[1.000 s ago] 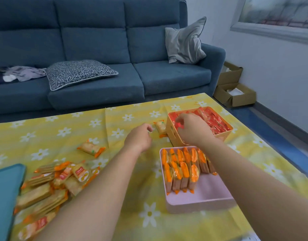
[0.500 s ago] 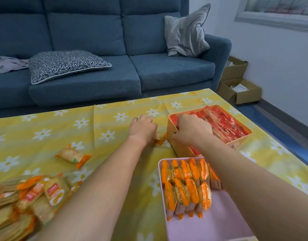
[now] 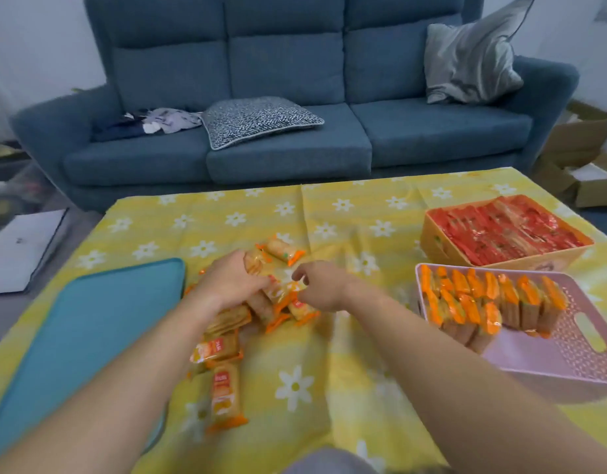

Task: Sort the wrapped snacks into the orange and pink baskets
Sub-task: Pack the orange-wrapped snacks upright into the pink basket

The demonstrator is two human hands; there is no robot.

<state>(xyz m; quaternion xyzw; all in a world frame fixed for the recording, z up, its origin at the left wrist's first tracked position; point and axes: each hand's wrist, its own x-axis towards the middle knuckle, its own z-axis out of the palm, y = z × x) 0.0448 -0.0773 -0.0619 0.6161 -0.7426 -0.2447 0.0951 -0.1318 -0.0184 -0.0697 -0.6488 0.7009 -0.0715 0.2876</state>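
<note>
The left forearm [image 3: 141, 364] and right forearm [image 3: 432, 343] are bare; a blurred grey patch [image 3: 329, 461] below is perhaps clothing.

The left hand [image 3: 227, 285] covers part of the snack pile [image 3: 262, 311], and blur hides whether it grips one. The pink basket [image 3: 569, 366] and teal tray [image 3: 90, 336] run off the picture's edges.
</note>
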